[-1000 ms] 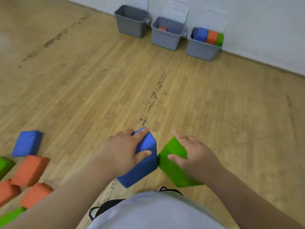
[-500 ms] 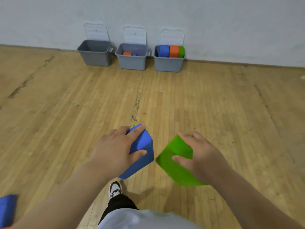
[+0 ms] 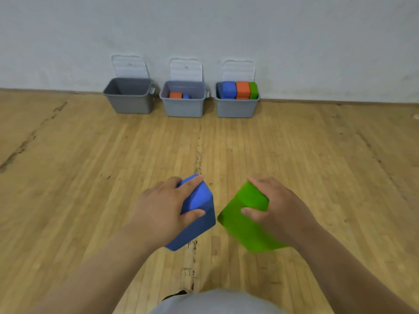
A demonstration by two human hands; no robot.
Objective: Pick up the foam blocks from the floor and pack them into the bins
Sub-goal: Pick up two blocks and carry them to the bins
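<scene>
Our left hand [image 3: 163,214] grips a blue foam block [image 3: 199,200] from above, fingers spread over its top face and far corner, thumb pressed onto the near side. The block is tilted, one corner pointing down, and is held clear of the wooden floor [image 3: 90,177].

Our right hand [image 3: 278,211] holds a green foam block [image 3: 244,230] in the same way: fingers curled over its upper right edge, thumb on the face turned to us. It is tilted too and a little blurred. The two blocks hang side by side between the hands, near each other but not touching, the blue one to the left.

At the far edge of the floor, three grey bins stand in a row against the white wall [image 3: 317,41], each with a clear lid [image 3: 130,65] upright behind it.
- The left bin [image 3: 129,103] shows no blocks inside.
- The middle bin [image 3: 183,108] holds an orange block [image 3: 175,95] and a small blue block [image 3: 186,96], low down.
- The right bin [image 3: 235,108] is packed to the rim with a blue block [image 3: 229,89], an orange block [image 3: 243,89] and a green block [image 3: 253,89], standing side by side.

The bins are well apart from our hands.
</scene>
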